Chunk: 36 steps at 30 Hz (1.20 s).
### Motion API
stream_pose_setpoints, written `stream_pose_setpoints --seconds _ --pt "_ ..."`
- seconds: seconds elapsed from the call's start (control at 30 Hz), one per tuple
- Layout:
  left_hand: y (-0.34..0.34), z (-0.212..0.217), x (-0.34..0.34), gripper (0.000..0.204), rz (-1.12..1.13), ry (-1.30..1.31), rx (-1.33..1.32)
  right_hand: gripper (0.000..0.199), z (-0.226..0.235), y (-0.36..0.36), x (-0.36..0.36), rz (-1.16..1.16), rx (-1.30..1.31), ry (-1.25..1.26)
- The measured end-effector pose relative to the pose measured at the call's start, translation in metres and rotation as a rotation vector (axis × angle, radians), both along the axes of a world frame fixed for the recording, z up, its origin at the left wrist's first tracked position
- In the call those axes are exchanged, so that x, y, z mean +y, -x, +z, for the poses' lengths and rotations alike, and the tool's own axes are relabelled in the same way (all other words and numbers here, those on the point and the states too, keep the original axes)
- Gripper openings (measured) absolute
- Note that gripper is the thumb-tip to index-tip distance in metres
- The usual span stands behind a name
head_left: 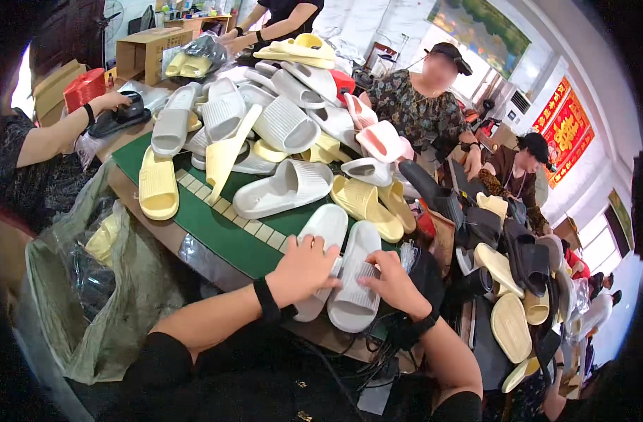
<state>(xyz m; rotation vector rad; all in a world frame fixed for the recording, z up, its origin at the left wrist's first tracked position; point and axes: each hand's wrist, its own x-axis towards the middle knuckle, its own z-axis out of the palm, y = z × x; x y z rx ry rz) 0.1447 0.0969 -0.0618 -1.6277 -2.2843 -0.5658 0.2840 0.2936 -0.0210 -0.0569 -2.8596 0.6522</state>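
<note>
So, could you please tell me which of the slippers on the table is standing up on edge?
The pale yellow slipper left of the pile's middle: it is tipped on edge, leaning on the grey slippers, while others lie flat.

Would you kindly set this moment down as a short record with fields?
Left hand: left hand flat on one white slide of the pair of white slides
Right hand: right hand fingers on the other slide's strap
Surface: green table mat
Behind: heap of slides, white, yellow and pink
Left side: plastic sack
Others: a person's hand on a black slide
</note>
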Motion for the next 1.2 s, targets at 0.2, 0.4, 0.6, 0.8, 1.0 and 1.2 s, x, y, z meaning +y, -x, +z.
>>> stream_pose_setpoints --seconds 0.2,0.4,0.6,0.8,1.0,1.2 --pt "0.041 0.008 0.021 0.057 -0.083 0.132 -0.091 0.042 0.018 0.014 0.000 0.016 0.015 0.057" --pt "0.047 -0.001 0.030 0.061 -0.192 0.132 -0.105 0.049 0.007 0.009 0.005 0.090 0.000 -0.115" --pt "0.061 0.026 0.041 0.059 -0.358 0.119 -0.139 0.031 0.091 0.002 0.018 -0.064 0.167 -0.227" --pt "0.098 0.020 0.065 0.051 -0.515 0.065 -0.336 0.019 0.207 0.026 0.064 -0.293 0.391 -0.286" --pt "0.102 -0.013 0.081 0.033 -0.531 0.106 -0.593 0.023 0.290 0.080 0.138 -0.438 0.408 -0.042" --pt "0.103 -0.013 0.062 0.030 -0.438 0.038 -0.596 0.016 0.292 0.187 0.225 -0.576 0.315 0.011"
